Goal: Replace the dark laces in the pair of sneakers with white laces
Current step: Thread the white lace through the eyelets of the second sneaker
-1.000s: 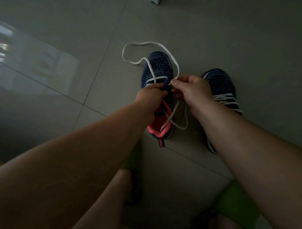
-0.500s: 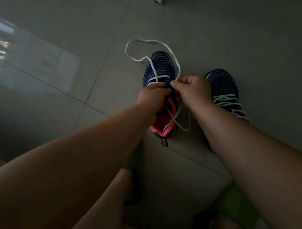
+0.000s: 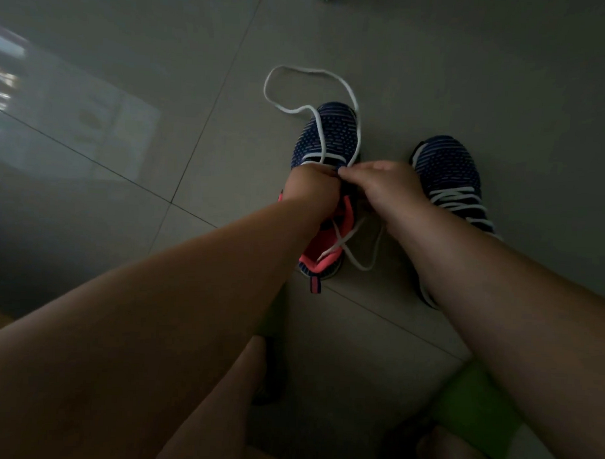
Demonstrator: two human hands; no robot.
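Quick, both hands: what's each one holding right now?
Left hand: curled, pinching the white lace at the left sneaker.
Right hand: pinching the same lace.

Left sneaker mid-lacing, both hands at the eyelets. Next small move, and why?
Probably pull the slack through: the right hand pinches the white lace at the left sneaker while the left hand steadies its upper. A long loop lies loose on the floor past the toe, and only the lowest row looks threaded. The right sneaker already shows white crossings.
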